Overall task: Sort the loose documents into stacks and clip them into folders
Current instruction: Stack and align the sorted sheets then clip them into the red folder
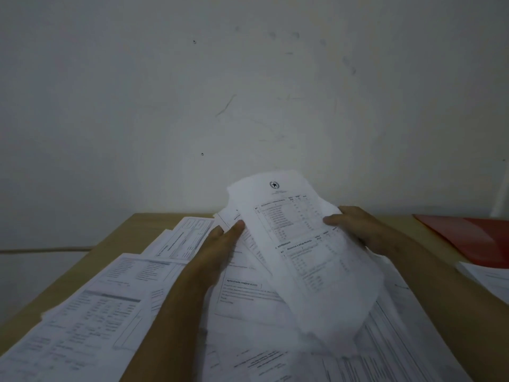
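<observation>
Sheet (300, 244): we grip it between both hands, left (220, 244) and right (363, 230), raised over the desk's (121, 235) middle, long axis running away from us; folder (468, 238) nearer our right, far-right corner

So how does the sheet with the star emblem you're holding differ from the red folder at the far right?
The emblem sheet is white, printed with tables; the red folder is plain red. The sheet is lifted off the table, held by the left hand and right hand; the folder lies flat on the table, untouched. The sheet curls and bends; the folder looks flat. Neither is clipped to anything that I can see.
</observation>
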